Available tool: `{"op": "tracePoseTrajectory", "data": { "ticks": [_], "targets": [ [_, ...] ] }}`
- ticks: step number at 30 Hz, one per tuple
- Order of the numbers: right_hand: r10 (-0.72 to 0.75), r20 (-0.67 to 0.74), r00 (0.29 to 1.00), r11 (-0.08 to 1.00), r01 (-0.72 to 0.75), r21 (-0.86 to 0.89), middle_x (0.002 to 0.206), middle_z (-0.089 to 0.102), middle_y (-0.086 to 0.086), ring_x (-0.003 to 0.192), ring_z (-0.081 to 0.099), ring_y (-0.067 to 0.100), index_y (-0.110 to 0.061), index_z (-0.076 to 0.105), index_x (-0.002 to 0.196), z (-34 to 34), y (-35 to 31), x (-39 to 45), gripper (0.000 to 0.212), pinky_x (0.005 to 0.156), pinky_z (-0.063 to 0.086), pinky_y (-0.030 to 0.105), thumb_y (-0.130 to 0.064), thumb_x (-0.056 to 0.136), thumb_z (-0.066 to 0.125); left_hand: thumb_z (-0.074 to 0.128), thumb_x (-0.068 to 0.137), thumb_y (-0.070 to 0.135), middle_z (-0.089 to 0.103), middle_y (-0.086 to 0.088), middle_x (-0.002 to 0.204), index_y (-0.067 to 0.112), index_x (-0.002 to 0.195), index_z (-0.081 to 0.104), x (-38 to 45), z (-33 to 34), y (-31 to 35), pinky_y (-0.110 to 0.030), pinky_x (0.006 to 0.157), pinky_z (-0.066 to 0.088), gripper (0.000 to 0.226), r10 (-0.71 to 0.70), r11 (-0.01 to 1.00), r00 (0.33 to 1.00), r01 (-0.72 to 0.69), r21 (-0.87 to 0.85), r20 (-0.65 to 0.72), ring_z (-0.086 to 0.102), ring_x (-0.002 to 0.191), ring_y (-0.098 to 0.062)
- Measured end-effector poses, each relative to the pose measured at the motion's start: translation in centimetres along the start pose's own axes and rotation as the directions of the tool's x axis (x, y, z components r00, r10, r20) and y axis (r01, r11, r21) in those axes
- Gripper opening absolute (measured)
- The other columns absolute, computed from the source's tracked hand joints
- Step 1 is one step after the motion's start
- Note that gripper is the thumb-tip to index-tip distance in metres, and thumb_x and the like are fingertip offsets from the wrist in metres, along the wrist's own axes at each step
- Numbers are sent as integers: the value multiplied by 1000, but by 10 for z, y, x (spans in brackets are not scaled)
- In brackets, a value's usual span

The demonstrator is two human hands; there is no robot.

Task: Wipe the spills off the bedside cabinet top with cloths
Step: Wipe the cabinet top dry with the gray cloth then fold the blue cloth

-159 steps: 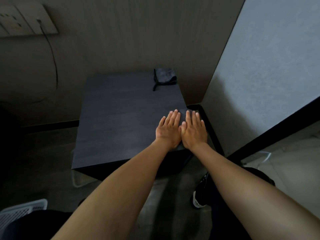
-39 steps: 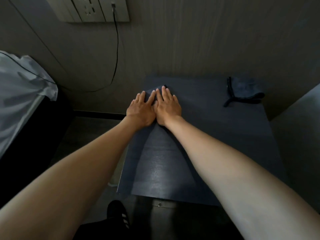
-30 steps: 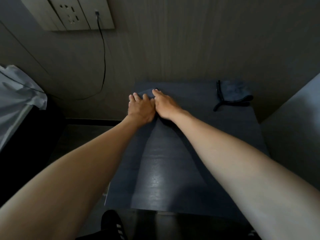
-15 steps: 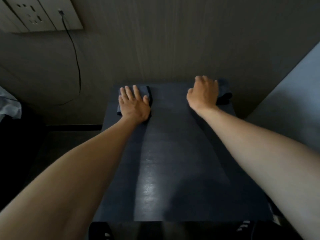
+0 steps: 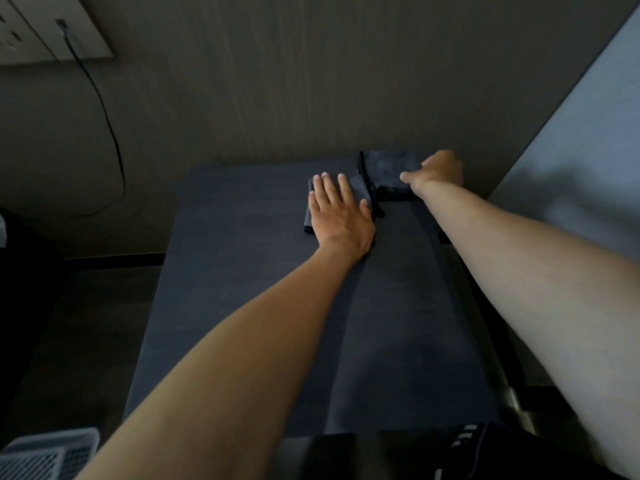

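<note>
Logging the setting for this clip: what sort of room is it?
Probably a bedroom or hotel room corner: a dark bedside cabinet against a panelled wall, and a wall socket plate with a cable plugged in.

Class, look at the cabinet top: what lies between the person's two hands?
In the head view, between the left hand and right hand lie only cloth: the flat cloth edge and the folded cloth with its dark strap.

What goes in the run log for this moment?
left hand: flat on folded cloth | right hand: on second cloth, grip unclear | both at cabinet top rear
</note>
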State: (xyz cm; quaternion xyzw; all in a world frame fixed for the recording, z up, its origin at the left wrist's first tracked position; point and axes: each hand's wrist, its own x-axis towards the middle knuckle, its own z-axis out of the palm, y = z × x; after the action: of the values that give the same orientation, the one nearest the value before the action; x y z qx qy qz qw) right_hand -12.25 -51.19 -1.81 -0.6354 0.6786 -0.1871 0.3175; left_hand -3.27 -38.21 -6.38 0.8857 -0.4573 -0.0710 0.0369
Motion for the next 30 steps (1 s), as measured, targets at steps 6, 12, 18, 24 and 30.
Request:
{"op": "tracePoseTrajectory", "data": {
  "ticks": [6, 12, 18, 24, 30],
  "targets": [
    [-122, 17, 992, 967, 115, 229, 117, 63, 10, 105, 61, 24, -10, 59, 116, -19, 8, 11, 26, 78, 44, 27, -20, 93, 61, 11, 105, 45, -14, -20, 164, 8, 157, -9, 0, 4, 38, -46, 124, -4, 67, 32, 999, 999, -32, 7, 14, -16, 151, -34],
    [-169, -12, 985, 910, 161, 381, 118, 52, 1, 103, 50, 15, -14, 45, 128, -52, 12, 30, 28, 86, 41, 29, -20, 101, 49, 12, 105, 45, -12, -21, 164, 8, 158, -8, 2, 7, 82, -47, 124, -4, 68, 68, 998, 997, -68, -1, 20, -15, 152, -35],
    [-224, -68, 972, 874, 232, 427, 116, 49, -1, 103, 49, 11, -12, 43, 130, -75, 14, 45, 29, 83, 37, 23, -19, 102, 47, 16, 105, 43, -14, -21, 164, 9, 158, -8, 15, 9, 116, -46, 124, -3, 68, 143, 989, 989, -144, 20, 37, -16, 151, -35],
    [-282, -148, 948, 827, 318, 464, 112, 52, -1, 99, 53, 10, -18, 42, 110, -70, 0, 48, 12, 73, 42, 14, -16, 101, 49, 19, 105, 36, -14, -19, 164, 6, 158, -1, 42, 12, 123, -45, 124, -3, 64, 176, 984, 984, -177, 39, 21, -15, 152, -33],
    [-284, -188, 940, 790, 341, 509, 112, 57, 3, 103, 57, 14, -8, 48, 120, -61, -9, 51, 23, 92, 45, 26, -13, 98, 52, 22, 103, 35, -9, -17, 166, 5, 158, 7, 65, 6, 120, -44, 124, -1, 64, 199, 979, 980, -199, 51, 8, -12, 153, -32]
  ]
}}
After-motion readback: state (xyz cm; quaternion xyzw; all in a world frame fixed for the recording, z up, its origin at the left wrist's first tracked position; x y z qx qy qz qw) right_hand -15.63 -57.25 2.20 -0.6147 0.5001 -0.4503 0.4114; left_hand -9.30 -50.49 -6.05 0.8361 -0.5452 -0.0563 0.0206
